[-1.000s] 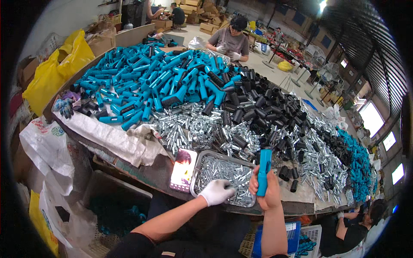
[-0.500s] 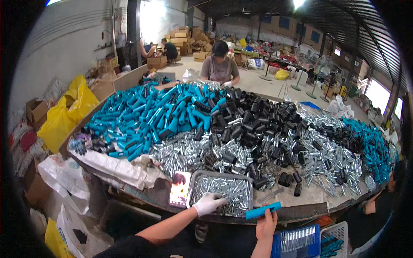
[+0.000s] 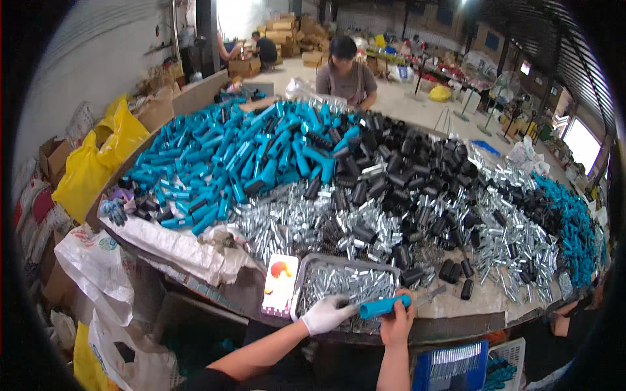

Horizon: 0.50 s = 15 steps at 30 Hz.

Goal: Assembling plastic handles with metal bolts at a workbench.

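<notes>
Gripping one blue tube point(image 3: 385, 305) between them, both hands point(image 3: 324, 315) point(image 3: 398, 324) hover at the tray's point(image 3: 306, 277) near edge.

The left hand point(image 3: 324, 315) wears a white fabric work glove that covers it fully, fingers and all, with a snug cuff ending at the wrist. From that cuff toward seven o'clock the forearm is bare, with no sleeve reaching it. The right hand point(image 3: 396, 324) wears no glove, and its forearm, running toward six o'clock, is also unsleeved. Dark clothing shows at the lower edge, where the left arm starts.
</notes>
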### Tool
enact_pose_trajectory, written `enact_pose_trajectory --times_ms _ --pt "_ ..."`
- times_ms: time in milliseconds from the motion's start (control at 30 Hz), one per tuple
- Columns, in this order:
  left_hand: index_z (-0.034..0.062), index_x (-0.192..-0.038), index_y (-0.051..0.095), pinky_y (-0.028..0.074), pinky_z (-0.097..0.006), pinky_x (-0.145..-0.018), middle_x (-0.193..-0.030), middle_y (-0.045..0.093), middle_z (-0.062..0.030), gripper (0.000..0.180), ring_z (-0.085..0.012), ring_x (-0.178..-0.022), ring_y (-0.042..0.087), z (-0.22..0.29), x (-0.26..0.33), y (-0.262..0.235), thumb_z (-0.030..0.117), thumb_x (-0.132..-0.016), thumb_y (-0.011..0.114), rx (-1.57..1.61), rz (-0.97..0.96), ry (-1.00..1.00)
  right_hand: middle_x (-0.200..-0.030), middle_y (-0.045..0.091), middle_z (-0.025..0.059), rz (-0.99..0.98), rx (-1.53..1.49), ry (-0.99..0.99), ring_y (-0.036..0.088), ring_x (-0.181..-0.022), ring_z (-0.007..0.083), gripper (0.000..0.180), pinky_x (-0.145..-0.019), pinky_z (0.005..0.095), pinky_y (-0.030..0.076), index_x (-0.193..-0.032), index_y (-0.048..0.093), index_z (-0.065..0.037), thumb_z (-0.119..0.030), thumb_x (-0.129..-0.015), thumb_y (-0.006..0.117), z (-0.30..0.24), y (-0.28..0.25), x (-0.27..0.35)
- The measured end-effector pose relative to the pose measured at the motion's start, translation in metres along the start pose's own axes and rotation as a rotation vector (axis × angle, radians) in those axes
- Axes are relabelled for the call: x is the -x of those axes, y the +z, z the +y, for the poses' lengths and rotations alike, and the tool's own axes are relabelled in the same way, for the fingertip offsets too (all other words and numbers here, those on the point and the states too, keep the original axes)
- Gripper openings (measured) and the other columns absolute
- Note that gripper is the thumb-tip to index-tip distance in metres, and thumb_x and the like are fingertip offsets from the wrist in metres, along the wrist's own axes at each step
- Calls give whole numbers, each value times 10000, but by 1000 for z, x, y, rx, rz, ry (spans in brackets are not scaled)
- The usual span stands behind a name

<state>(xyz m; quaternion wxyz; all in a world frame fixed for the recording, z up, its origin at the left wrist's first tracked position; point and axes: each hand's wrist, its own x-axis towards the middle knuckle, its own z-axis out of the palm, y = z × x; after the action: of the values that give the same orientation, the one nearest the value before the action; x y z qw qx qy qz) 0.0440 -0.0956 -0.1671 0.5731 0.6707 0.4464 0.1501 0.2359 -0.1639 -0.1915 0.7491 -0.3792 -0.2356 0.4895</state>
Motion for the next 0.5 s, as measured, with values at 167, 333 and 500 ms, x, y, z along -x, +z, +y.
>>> enact_pose_trajectory --times_ms 167,333,500 --pt "-33 -1019 636 491 -307 -620 -766 639 -87 403 -135 -678 592 6 -5 -6 343 -875 607 63 54 89 -1031 504 24 157 119 5 556 -855 147 270 -669 337 545 -1181 465 -112 -73 -931 561 -29 -9 -3" --pt "29 -848 629 386 -248 -464 -671 566 -15 226 -65 -534 503 31 22 -26 247 -879 578 167 -77 62 -899 562 63 310 240 -2 616 -698 159 201 -608 302 549 -1124 476 -82 -146 -954 561 -65 -29 5" --pt "-29 -952 647 483 -313 -645 -676 597 -77 289 -151 -639 578 38 34 -21 229 -836 594 -16 -84 160 -875 567 49 248 269 125 612 -670 142 179 -566 278 545 -1082 488 -65 -157 -951 566 -61 -15 18"
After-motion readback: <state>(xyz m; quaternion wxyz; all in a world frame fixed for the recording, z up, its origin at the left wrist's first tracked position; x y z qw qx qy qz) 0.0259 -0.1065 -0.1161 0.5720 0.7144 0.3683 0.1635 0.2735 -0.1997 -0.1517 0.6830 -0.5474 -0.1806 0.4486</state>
